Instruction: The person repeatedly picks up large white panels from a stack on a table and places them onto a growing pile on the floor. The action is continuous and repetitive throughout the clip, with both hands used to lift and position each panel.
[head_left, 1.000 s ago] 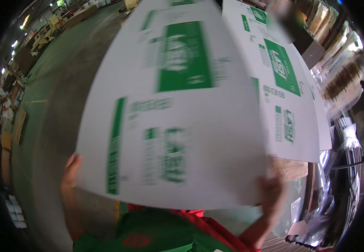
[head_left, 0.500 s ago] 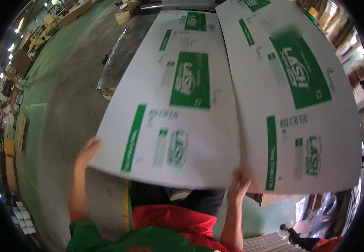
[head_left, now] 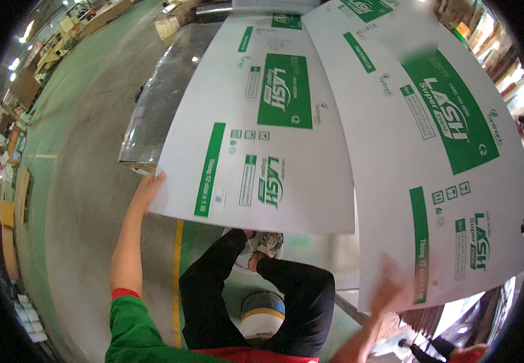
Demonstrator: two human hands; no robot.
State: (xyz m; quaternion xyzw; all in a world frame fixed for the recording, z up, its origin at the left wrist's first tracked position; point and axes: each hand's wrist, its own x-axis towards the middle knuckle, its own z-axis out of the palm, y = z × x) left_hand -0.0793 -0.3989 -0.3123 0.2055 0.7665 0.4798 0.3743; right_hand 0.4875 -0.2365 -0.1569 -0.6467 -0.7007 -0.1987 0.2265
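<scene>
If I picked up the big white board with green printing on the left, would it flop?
Probably not much: the white board, with the bare left hand at its corner, has an almost straight near edge, so it seems stiff. It looks thin, so maybe light for its size.

At centre left of the frame, the person's left grip holds the lower-left corner of a white sheet with green print. At lower right, the blurred right grip is at a second sheet. Black trousers show at bottom centre.
</scene>
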